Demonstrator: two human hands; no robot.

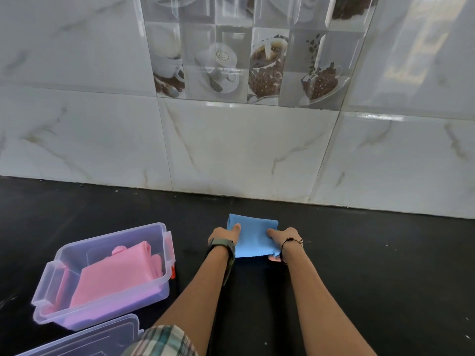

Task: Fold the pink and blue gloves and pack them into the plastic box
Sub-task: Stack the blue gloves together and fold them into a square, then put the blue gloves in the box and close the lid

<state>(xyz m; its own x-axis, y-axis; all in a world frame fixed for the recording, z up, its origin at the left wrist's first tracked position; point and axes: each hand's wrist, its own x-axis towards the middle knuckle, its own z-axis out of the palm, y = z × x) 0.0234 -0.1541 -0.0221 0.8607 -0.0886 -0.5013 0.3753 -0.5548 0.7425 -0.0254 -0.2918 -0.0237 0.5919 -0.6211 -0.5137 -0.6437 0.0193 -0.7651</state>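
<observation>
Blue gloves [253, 236], folded into a near-square pad, lie on the dark surface [359, 265], pinched at opposite edges by both hands: left hand [226, 233], right hand [284, 236]. Leftward and nearer the body, closest to the left hand, sits the plastic box [108, 299], pink gloves [115, 273] already inside.

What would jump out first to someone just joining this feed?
The folded blue glove in the centre of the black counter, gripped at its sides by the left hand and right hand. Next, the clear plastic box at the lower left with the pink glove already inside, and its lid lying in front of it.
</observation>
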